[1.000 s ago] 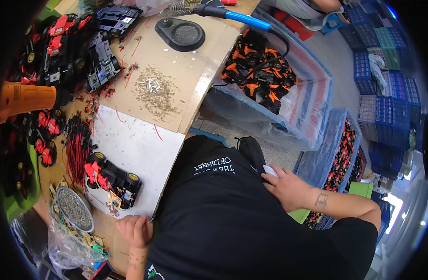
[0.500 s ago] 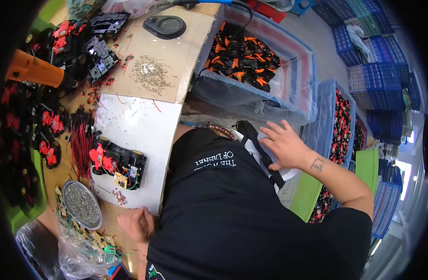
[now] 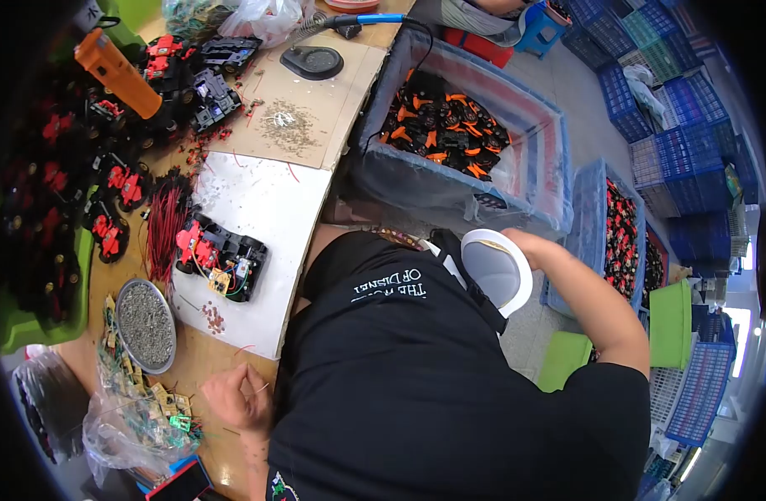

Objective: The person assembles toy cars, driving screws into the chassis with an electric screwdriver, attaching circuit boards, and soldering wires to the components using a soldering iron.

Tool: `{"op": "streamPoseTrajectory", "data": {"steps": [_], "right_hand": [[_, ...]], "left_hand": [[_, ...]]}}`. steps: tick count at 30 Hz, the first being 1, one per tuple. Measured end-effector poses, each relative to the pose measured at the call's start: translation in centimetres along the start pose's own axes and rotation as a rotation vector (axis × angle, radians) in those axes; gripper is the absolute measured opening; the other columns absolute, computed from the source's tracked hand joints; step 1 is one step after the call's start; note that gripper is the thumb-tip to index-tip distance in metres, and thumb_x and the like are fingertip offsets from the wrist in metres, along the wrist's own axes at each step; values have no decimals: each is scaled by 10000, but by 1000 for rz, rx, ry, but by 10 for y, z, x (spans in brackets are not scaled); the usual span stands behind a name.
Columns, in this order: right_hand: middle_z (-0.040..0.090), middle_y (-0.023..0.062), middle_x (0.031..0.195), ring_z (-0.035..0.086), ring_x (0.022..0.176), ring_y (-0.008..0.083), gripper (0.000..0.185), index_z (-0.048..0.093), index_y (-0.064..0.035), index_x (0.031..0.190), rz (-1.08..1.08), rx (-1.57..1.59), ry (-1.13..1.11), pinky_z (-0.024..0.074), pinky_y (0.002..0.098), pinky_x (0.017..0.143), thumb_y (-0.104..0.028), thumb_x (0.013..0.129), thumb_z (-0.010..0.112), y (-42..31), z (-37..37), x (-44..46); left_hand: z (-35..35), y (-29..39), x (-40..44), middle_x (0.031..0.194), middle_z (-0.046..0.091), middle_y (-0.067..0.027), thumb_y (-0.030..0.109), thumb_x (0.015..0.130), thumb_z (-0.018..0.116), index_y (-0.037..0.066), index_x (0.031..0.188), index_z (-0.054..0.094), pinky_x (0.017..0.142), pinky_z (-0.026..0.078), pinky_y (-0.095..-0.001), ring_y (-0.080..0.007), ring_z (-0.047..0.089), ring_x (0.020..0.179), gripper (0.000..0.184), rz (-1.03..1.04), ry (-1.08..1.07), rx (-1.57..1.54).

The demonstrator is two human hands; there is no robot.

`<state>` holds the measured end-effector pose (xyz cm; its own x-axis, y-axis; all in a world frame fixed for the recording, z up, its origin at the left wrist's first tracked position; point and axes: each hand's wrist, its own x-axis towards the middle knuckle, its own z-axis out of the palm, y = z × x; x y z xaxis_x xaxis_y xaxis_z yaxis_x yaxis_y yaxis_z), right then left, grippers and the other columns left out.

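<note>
My left hand [image 3: 237, 397] is at the table's front edge with its fingers pinched together. A thin wire-like strand shows at the fingertips, too fine to make out. My right hand [image 3: 525, 245] holds the edge of a round white dish-like thing [image 3: 493, 271] with a grey inside, beside my body; the fingers are partly hidden behind its rim. A black strap [image 3: 473, 292] runs next to it. On the white board [image 3: 258, 196] lies a red and black toy car chassis [image 3: 223, 257] with a small circuit board and wires. Small copper-coloured pieces [image 3: 213, 317] lie nearby.
A metal bowl of small grey parts [image 3: 145, 326] and bagged circuit boards [image 3: 153, 401] sit left. Behind are red-black wires [image 3: 164, 221], an orange tool [image 3: 116, 73] and a soldering iron stand [image 3: 312, 63]. A blue bin [image 3: 525, 159] holds orange-black parts. Another person [image 3: 483, 21] is beyond.
My right hand has gone from spread fingers to holding the round white thing, which is now raised and tilted into view. The left hand stays pinched. The whole view has shifted slightly.
</note>
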<state>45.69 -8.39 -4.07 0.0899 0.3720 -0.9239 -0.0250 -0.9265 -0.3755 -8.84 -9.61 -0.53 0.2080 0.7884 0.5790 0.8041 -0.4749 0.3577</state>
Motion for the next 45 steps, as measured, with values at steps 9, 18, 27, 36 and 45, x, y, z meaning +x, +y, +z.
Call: {"op": "streamPoseTrajectory", "data": {"steps": [9,18,27,36,45], "right_hand": [[717,114,977,696,854,208,255,695,-12,1070,-106,-10,-228,567,361,760,-179,967,533,0,8,33],[717,102,924,703,827,201,180,670,10,1034,141,87,-173,582,358,767,-100,948,557,-45,18,81],[723,56,855,683,803,126,93,630,-12,919,-325,-294,-269,539,285,775,-100,926,656,-75,14,-24],[618,124,696,597,660,281,251,587,-33,814,-399,-1369,-60,461,382,631,-247,843,715,-69,70,-124],[717,142,855,688,955,339,245,747,-43,904,-308,-1876,20,356,701,967,-251,780,713,-46,100,-105]], "left_hand": [[0,13,-7,803,610,-79,-76,754,707,55,927,630,678,402,-388,-282,560,720,230,-5,37,36],[8,14,-9,803,614,-77,-66,772,715,53,934,641,681,403,-386,-282,558,723,215,-39,38,73],[15,10,5,822,646,-97,-64,786,701,45,932,660,666,402,-380,-282,557,713,187,-9,42,17],[18,9,6,821,644,-90,-53,782,708,47,937,667,674,411,-383,-282,558,719,189,-4,32,17],[13,8,-1,871,665,-60,-31,763,732,72,960,649,718,430,-380,-269,586,771,238,-57,34,53]]}}
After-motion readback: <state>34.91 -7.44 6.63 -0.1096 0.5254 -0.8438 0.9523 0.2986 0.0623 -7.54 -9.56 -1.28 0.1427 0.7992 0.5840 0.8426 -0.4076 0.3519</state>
